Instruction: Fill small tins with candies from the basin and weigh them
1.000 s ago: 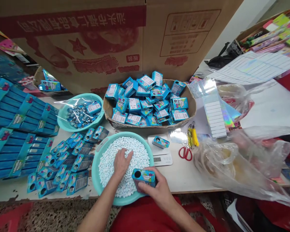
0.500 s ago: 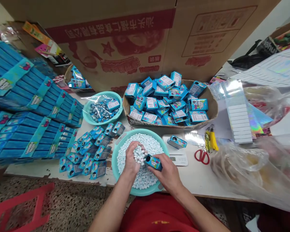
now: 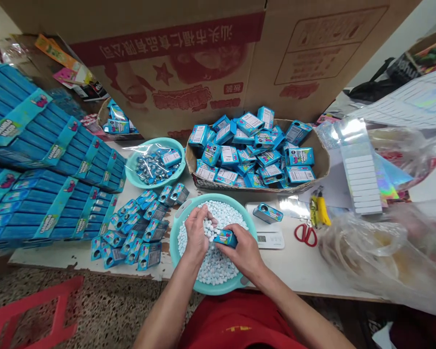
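My left hand (image 3: 197,231) is cupped around a heap of small white candies (image 3: 209,229) above a turquoise basin (image 3: 174,242). More loose white candies (image 3: 218,266) fill that basin. A small blue candy box (image 3: 225,237) is gripped in my right hand (image 3: 244,249), tilted with its end against the candies in my left palm. The box's opening is covered by candies. Just right of the basin, another blue box (image 3: 268,213) lies on a white digital scale (image 3: 272,239).
Several blue boxes with round holes (image 3: 134,232) stand left of the basin. Behind are a cardboard tray (image 3: 325,165) piled with boxes and a smaller basin (image 3: 131,177) of shiny caps. Red scissors (image 3: 305,234) and plastic bags (image 3: 370,257) lie right. Stacked blue cartons (image 3: 51,160) rise at left.
The blue box in my right hand has moved left, up against the candies. My left fingers have closed in more around the heap. The box's dark hole, visible before, is now covered.
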The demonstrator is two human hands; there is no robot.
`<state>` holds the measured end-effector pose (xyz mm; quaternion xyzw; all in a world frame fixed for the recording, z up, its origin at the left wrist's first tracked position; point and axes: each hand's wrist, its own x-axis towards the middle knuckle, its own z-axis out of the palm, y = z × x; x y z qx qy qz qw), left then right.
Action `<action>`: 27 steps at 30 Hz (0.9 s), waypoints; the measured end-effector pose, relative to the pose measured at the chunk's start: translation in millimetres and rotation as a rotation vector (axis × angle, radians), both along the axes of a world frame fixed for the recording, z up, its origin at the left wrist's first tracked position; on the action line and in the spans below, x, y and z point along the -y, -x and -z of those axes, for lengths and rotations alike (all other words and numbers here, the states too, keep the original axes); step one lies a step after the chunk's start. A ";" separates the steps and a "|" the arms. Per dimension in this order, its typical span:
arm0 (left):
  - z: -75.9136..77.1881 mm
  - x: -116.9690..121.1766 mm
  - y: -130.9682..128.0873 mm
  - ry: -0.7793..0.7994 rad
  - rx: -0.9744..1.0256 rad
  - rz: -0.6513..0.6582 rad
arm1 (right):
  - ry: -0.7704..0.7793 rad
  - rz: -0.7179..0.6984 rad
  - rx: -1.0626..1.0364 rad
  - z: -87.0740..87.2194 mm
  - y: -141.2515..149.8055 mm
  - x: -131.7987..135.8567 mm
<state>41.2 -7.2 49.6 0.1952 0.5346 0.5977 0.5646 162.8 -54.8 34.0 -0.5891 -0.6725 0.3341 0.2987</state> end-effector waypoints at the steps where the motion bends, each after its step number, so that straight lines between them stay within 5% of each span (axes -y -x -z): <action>1: -0.7 -0.8 -0.1 -0.002 0.011 0.006 | 0.008 -0.002 -0.008 0.1 -0.4 -0.6; 27: -9.9 4.8 -8.2 -0.036 -0.044 0.003 | -0.075 -0.034 0.005 -11.2 -5.0 -3.1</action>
